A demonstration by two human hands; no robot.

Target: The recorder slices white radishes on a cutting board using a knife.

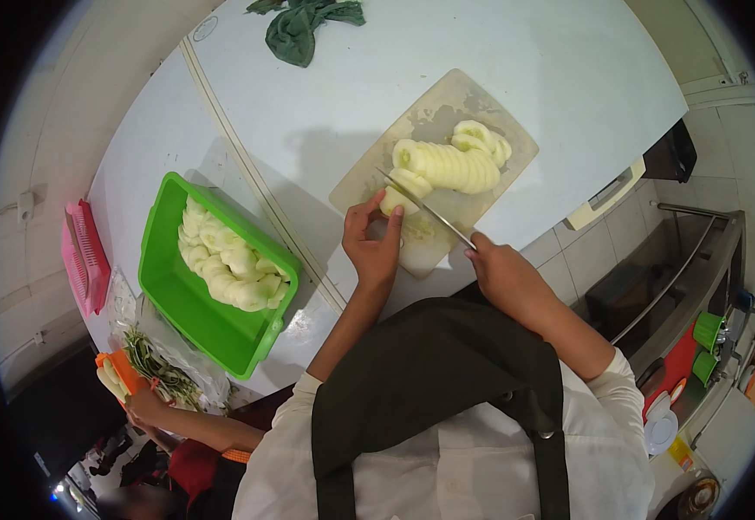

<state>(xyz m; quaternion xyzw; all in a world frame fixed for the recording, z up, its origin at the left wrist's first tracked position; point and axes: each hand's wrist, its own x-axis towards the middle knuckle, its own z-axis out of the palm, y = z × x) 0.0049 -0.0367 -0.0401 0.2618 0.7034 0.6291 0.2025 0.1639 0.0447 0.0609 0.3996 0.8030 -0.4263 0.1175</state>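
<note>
On a pale cutting board lies a row of peeled, pale green vegetable slices, perhaps cucumber, with a few looser slices at its upper right end. My left hand pinches the near end piece between thumb and fingers. My right hand is closed around the handle of a kitchen knife. The blade lies over the vegetable beside my left fingertips, its tip pointing up and left. Small pale scraps rest on the board just right of my left hand.
Left of the board, a green plastic tub holds many similar slices. Beyond it are a clear plastic bag, leafy greens and a pink basket. Another person's hand is near an orange object at lower left. A green cloth lies at the top.
</note>
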